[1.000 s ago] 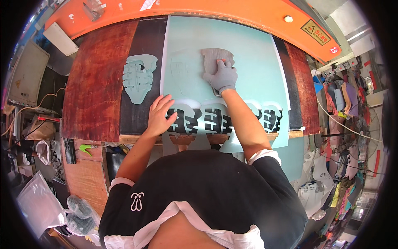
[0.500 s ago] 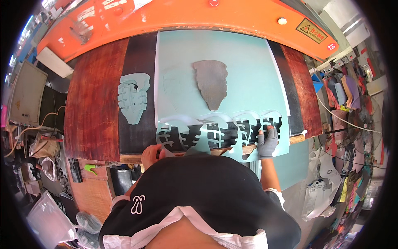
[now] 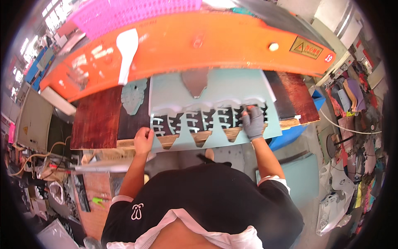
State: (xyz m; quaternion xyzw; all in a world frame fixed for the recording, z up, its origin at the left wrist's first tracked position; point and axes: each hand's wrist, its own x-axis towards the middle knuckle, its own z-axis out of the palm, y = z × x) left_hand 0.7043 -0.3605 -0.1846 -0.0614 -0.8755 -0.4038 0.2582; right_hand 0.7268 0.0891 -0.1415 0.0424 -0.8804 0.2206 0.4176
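Observation:
A pale green sheet point(image 3: 224, 85) lies on the work board, with a row of cut-outs along its near end, which overhangs the board's wooden front edge. At its near left corner my left hand point(image 3: 143, 140) is closed on the sheet's edge, bare. My right hand point(image 3: 252, 122), in a grey glove with bare fingertips, lies over the right-hand cut-outs with its fingers stretched forward. A brownish-grey, pointed die-shaped plate point(image 3: 195, 83) rests on the sheet, its far part hidden under the orange beam. To the left sits a stack of cut green pieces point(image 3: 133, 97).
The orange machine beam point(image 3: 166, 45) spans the far side, with a white paddle-shaped handle point(image 3: 126, 54) in front and a pink basket point(image 3: 137, 14) above. Reddish-brown board point(image 3: 95, 118) flanks the left. Green sheets point(image 3: 292, 174) stand low at right, near hanging coloured scraps point(image 3: 346, 95).
My left hand has come to the sheet's left corner and closed on it. The cut-out end now lies flatter and spreads further left. My view has tilted up, showing more of the beam.

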